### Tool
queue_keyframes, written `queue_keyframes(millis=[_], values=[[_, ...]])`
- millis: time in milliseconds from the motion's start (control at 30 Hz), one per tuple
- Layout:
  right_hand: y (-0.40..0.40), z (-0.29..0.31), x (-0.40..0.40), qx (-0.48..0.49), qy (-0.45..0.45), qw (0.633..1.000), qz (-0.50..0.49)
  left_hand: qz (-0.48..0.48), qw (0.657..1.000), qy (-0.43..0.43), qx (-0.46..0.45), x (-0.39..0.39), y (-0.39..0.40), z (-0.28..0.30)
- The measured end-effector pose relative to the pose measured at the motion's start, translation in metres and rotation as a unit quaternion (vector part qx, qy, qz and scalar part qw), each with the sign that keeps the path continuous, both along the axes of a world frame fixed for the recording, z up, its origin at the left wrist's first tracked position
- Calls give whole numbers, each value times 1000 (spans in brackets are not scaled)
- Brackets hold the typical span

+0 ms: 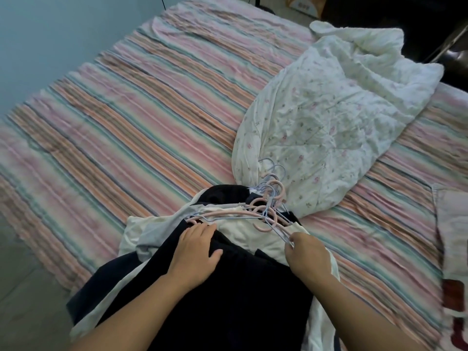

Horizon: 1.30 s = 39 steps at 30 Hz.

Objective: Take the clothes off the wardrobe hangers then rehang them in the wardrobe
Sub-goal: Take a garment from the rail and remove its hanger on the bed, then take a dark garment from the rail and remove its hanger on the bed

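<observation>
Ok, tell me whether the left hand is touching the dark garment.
Touching. The head view shows the left hand lying palm-down on the dark garment, fingers straight, no gap visible.

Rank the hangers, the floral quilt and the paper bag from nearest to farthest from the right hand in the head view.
From the right hand:
1. Hangers, pinched at its fingertips, just ahead.
2. Floral quilt, beyond the hangers, on the bed's right.
3. Paper bag, past the bed's far end.

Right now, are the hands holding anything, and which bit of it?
The right hand pinches the end of a hanger arm. The left hand rests flat on the dark clothes, holding nothing.
</observation>
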State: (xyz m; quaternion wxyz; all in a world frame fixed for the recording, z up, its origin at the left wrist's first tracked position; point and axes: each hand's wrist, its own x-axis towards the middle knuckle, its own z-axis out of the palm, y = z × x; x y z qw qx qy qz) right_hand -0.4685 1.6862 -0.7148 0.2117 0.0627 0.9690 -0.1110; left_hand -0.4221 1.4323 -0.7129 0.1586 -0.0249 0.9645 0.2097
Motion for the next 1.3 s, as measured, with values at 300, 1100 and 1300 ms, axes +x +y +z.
queue_keyframes(millis=[300, 1100, 1300], values=[[-46, 123, 19, -62, 2, 987, 148, -31, 997, -18, -63, 0, -24, 144], [-294, 548, 254, -109, 178, 810, 548, 179, 978, 32, -106, 339, -226, 550], [-357, 623, 380, -128, 222, 739, 623, 244, 956, 70, -148, 495, -253, 629]])
